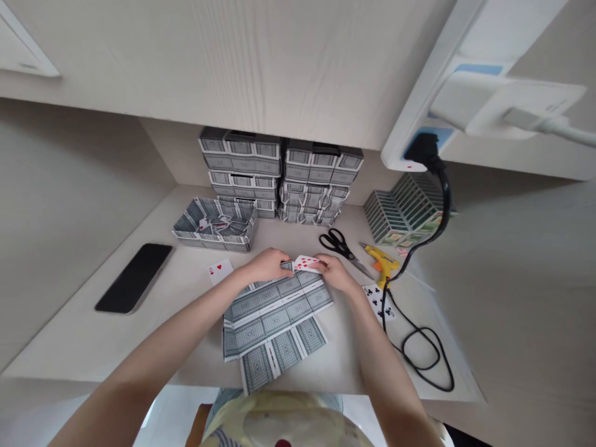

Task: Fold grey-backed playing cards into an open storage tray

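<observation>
A sheet of joined playing cards (274, 313), grey patterned backs up, lies slanted at the front of the desk, with a folded-up edge strip at its far side. At that far edge my right hand (336, 271) pinches a red-suited playing card (305, 263), its face showing. My left hand (270, 265) is closed on the sheet's far edge, thumb and fingers gripping a card end there. Beside my left wrist lies a two of hearts (220, 270). A six of clubs (374, 297) is partly covered by my right forearm and a cable.
Behind stand stacked card boxes (314, 167) and an open card box (212, 239) holding loose cards. Scissors (342, 244), a yellow glue gun (382, 262) with a looping black cable (421, 329) and card stacks (403, 208) are right; a phone (135, 277) lies left. A power strip (419, 118) hangs overhead.
</observation>
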`<act>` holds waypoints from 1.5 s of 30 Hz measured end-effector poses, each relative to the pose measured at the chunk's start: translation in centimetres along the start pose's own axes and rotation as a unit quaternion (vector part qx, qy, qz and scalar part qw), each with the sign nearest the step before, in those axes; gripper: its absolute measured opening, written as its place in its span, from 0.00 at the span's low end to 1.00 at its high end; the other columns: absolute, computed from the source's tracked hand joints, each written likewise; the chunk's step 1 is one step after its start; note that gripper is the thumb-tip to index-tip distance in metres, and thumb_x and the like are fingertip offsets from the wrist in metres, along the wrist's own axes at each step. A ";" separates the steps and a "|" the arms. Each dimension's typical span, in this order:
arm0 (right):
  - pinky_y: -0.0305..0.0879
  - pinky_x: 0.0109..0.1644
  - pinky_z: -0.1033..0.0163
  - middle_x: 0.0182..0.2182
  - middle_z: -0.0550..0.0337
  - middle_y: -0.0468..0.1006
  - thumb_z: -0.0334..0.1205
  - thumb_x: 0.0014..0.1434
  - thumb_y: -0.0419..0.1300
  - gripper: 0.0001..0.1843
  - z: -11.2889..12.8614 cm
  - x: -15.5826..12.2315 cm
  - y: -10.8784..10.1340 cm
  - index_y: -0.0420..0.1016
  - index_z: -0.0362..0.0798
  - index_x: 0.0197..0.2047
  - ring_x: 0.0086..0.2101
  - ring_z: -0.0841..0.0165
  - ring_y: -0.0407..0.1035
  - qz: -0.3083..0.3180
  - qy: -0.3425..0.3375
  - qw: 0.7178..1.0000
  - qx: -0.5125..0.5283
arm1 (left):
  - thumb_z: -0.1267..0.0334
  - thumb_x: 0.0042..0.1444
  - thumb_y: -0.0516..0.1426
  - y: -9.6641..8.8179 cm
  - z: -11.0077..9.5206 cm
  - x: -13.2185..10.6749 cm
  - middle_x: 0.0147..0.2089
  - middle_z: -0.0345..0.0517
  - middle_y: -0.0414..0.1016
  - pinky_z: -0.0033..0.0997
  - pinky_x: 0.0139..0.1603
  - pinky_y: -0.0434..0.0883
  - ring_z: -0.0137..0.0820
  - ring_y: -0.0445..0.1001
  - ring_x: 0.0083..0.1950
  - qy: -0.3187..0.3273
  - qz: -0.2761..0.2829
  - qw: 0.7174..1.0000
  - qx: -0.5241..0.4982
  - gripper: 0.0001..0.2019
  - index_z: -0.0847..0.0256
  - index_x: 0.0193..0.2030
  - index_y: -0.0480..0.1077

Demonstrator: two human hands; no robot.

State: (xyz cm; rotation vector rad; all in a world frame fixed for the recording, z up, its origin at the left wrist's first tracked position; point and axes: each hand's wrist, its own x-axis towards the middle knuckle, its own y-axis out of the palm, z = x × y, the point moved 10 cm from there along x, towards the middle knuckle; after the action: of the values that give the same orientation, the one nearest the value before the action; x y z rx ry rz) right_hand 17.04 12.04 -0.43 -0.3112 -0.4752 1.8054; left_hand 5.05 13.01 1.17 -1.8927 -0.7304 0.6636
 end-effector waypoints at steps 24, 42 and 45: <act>0.55 0.35 0.70 0.27 0.59 0.71 0.32 0.54 0.54 0.09 3.1 3.3 3.3 0.75 0.43 0.29 0.30 0.72 0.64 0.167 -0.099 0.963 -0.188 | 0.55 0.47 0.56 0.0 -0.4 -0.4 0.37 0.48 0.76 0.28 0.37 0.64 0.36 0.73 0.40 -0.023 -0.006 0.999 0.047 0.12 0.59 0.34 0.71; 0.54 0.31 0.70 0.29 0.57 0.75 0.25 0.47 0.54 0.11 3.8 3.2 3.4 0.71 0.44 0.35 0.30 0.71 0.66 0.166 -0.076 0.953 -0.243 | 0.54 0.50 0.54 0.5 -0.4 -0.2 0.40 0.51 0.76 0.29 0.39 0.64 0.38 0.73 0.43 -0.036 -0.003 0.999 0.037 0.14 0.60 0.39 0.71; 0.54 0.31 0.70 0.28 0.57 0.75 0.24 0.47 0.54 0.10 4.0 3.0 3.2 0.71 0.44 0.33 0.30 0.70 0.66 0.137 -0.067 0.958 -0.241 | 0.55 0.50 0.53 0.5 -0.6 -0.2 0.40 0.53 0.76 0.30 0.39 0.64 0.39 0.73 0.42 -0.035 -0.005 0.998 0.046 0.15 0.61 0.39 0.70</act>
State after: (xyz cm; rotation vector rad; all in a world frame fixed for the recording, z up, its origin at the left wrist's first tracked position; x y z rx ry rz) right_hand 11.73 13.54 1.70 -0.6185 -1.0147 1.9692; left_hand 5.40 12.33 0.94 -1.7888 -0.7411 0.7471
